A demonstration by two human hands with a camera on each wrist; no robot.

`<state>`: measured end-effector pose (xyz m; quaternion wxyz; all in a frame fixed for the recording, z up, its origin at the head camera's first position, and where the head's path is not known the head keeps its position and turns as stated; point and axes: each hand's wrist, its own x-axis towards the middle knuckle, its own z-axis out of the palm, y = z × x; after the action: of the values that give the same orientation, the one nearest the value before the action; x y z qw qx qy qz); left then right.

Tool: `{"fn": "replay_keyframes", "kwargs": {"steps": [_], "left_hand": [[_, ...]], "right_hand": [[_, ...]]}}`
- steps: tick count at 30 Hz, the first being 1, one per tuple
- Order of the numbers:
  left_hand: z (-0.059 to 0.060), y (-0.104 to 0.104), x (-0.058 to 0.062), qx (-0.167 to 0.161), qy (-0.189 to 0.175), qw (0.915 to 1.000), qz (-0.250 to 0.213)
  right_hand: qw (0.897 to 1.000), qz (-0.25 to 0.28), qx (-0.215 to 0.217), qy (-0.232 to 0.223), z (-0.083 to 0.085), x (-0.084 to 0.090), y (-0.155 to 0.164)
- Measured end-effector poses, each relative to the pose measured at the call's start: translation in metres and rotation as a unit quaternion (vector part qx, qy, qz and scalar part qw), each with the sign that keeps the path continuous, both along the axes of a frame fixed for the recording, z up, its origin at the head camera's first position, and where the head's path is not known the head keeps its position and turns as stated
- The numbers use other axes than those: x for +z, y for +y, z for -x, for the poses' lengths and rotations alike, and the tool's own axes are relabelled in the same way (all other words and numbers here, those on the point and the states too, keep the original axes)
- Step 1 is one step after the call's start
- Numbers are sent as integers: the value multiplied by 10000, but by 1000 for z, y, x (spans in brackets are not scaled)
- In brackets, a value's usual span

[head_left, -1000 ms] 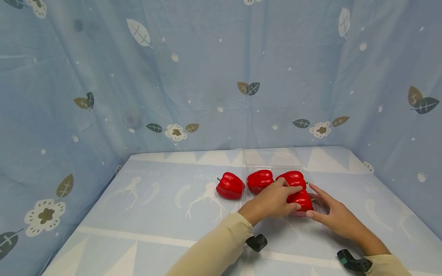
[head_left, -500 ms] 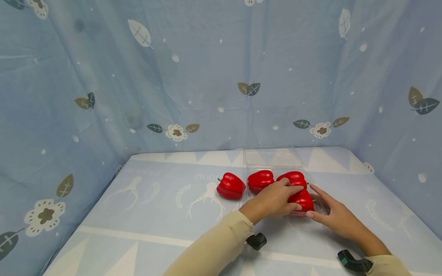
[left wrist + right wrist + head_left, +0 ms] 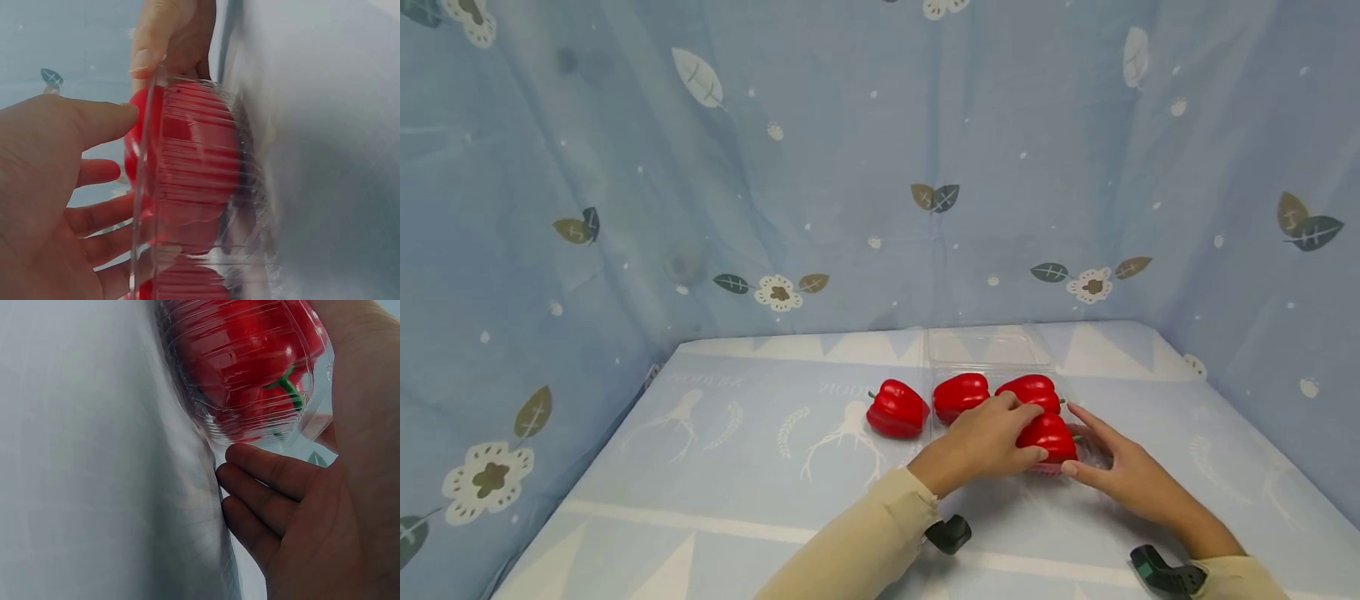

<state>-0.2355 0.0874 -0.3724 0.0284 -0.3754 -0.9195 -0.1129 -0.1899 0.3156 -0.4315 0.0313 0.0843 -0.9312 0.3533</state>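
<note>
A clear plastic clamshell box [image 3: 253,181] holds red bell peppers. My left hand [image 3: 988,437] holds the near-right bell pepper [image 3: 1051,435], with the thumb on its near side and the fingers across its top. Two more bell peppers, one at the back left [image 3: 960,394] and one at the back right [image 3: 1032,389], show behind that hand. Along the box's right end rests my right hand [image 3: 1133,471], thumb at the near corner and index finger farther back. Its other fingers look nearly straight against the wall's lower edge in the right wrist view. The left hand hides the box's near-left part.
Just left of the box, another red bell pepper [image 3: 897,410] lies on the patterned tablecloth [image 3: 737,467]. The box's clear lid [image 3: 988,345] lies folded back toward the blue curtain [image 3: 842,167]. Dark bands are on both wrists.
The whole head view has shifted slightly. Both hands, the box and the bell peppers keep practically the same places relative to each other.
</note>
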Motion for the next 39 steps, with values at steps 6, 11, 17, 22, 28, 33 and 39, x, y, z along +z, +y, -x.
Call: {"fn": "replay_keyframes", "kwargs": {"steps": [6, 11, 17, 22, 28, 33, 39], "left_hand": [[-3, -16, 1, -78, -37, 9983, -580], [-6, -35, 5, -28, 129, 9928, -1194], [-8, -60, 7, 48, 447, 9830, -1781], [-4, -82, 8, 445, 552, 9757, -2073], [3, -102, 7, 956, 385, 9695, -2222], [10, -113, 5, 1200, 351, 9622, -2419], [21, -129, -1, 1416, 616, 9519, -2648]], "right_hand": [[10000, 6, 51, -1, 2, -1, -2], [10000, -35, 57, -64, 3, 0, -3], [9999, -16, 65, -102, 2, 0, -3], [9999, 57, 104, -56, 2, -1, -2], [10000, -8, 43, -47, 1, 1, -1], [10000, 25, 56, -14, 1, 0, 0], [10000, 15, 66, -13, 1, -1, -1]]}}
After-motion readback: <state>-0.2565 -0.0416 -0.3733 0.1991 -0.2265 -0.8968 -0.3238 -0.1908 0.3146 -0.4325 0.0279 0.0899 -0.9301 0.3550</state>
